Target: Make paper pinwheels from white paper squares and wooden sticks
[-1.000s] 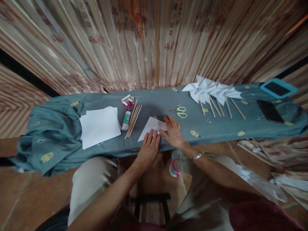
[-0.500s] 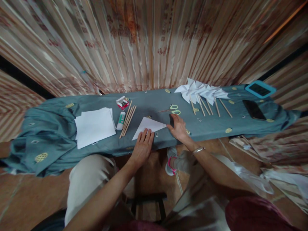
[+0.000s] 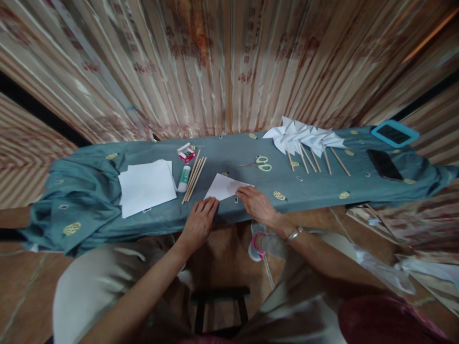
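A white sheet of paper [image 3: 225,185], folded into a triangle, lies near the front edge of the cloth-covered table. My left hand [image 3: 201,219] grips its lower left corner, the fingers bent close together. At the right end, my right hand [image 3: 256,203] has its fingertips closed on the paper's lower edge near the point. The thumbs are mostly hidden. Just beyond the paper, green-handled scissors [image 3: 263,164] lie with their blades toward the left. Several wooden sticks [image 3: 194,180] and a glue stick [image 3: 184,179] lie to its left.
A stack of white paper [image 3: 147,188] is on the left, with a small red-and-white box [image 3: 186,153] behind the sticks. Several paper pinwheels [image 3: 304,136] on sticks lie at the back right. Farther right are a black phone [image 3: 385,165] and a blue-framed tablet [image 3: 395,134].
My left hand has slid off the middle of the paper to its lower left corner. My right hand has moved from beside the paper's right tip onto its edge. The view has shifted slightly.
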`<state>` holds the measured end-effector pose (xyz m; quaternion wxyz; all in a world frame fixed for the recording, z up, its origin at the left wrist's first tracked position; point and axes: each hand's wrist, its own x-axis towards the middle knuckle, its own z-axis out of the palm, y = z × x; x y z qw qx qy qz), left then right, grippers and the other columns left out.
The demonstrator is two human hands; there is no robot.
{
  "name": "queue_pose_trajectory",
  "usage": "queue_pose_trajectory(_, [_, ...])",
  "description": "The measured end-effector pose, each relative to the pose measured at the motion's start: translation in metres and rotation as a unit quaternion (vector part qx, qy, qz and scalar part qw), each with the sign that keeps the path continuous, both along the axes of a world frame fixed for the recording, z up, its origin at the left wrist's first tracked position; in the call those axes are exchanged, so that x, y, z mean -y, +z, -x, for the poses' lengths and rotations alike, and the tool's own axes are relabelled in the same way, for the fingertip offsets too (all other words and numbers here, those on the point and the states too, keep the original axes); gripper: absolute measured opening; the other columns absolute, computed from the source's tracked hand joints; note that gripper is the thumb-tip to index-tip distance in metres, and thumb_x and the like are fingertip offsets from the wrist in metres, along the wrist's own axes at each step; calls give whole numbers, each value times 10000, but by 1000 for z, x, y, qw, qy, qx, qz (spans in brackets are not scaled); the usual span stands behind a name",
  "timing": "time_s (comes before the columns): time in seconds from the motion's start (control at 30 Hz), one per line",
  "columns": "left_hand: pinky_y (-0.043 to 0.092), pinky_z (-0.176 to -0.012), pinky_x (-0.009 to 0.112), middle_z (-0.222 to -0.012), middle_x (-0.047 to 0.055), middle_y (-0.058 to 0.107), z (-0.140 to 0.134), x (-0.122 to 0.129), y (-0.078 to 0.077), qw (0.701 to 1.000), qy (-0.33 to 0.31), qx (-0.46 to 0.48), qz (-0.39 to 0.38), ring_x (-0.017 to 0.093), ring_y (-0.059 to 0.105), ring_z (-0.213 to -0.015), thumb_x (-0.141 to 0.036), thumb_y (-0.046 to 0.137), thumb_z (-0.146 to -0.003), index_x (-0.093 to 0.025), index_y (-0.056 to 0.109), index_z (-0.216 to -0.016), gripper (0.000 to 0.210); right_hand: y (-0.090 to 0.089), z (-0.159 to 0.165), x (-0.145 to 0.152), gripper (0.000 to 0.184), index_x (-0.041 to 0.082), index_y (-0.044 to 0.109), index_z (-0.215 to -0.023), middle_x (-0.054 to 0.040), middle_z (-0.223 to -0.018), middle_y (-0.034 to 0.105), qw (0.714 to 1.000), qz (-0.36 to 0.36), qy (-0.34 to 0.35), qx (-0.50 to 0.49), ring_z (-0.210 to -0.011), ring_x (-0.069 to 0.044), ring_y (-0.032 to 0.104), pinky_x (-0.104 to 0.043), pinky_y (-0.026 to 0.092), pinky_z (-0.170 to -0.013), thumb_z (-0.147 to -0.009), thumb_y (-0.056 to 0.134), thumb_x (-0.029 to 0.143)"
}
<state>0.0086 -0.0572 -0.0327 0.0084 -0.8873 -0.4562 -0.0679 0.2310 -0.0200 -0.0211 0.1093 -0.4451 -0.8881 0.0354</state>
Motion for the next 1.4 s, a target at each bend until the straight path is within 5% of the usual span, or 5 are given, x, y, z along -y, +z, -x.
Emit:
queue_pose_trajectory(0.23, [384, -1073, 453, -1341, 172, 551, 49, 27, 2, 999, 21, 6, -23, 290, 479, -1268, -96, 480, -829, -95, 431, -1360, 533, 1, 2, 0, 311, 129, 666, -1075, -136, -1167, 636, 1000, 8, -9, -18, -1083, -261, 550, -414, 476, -964, -906, 414, 67])
queue_pose_trajectory(0.5, [427, -1030, 484, -1314, 201, 554, 46, 31, -3, 997, 38, 36, -50, 326, 499, -1233, -100, 518, -824, -69, 447, -1319, 501, 5, 18, 3, 314, 79, 614, -1164, -184, -1176, 635, 1000, -6, -8, -28, -1113, -285, 557, -449, 462, -990, -913, 429, 107])
queue_pose_trajectory(0.73, [447, -1013, 500, -1315, 168, 537, 50, 39, -2, 993, 37, 107, -32, 312, 499, -1227, -104, 521, -828, -121, 436, -1309, 489, 3, 58, 10, 616, 62, 421, -1376, -231, -1409, 479, 995, -24, 88, -37, -1311, -331, 435, -485, 405, -1054, -874, 614, 362])
queue_pose_trajectory(0.9, [463, -1012, 473, -1345, 158, 506, 52, 48, 6, 984, 23, 177, -15, 274, 476, -1258, -149, 502, -886, -157, 383, -1337, 466, 4, 69, 14, 418, 93, 532, -1224, -224, -1329, 542, 992, -39, 116, -22, -1291, -319, 465, -473, 416, -1040, -858, 636, 265])
queue_pose_trajectory(1.4, [552, -907, 389, -1091, 114, 703, 62, -11, 13, 986, -22, 165, 26, 224, 657, -1021, -149, 533, -881, -153, 696, -1005, 205, -1, 64, 14, 274, 132, 551, -1101, -159, -1179, 603, 990, -36, 119, -60, -1133, -270, 561, -415, 474, -965, -874, 621, 270])
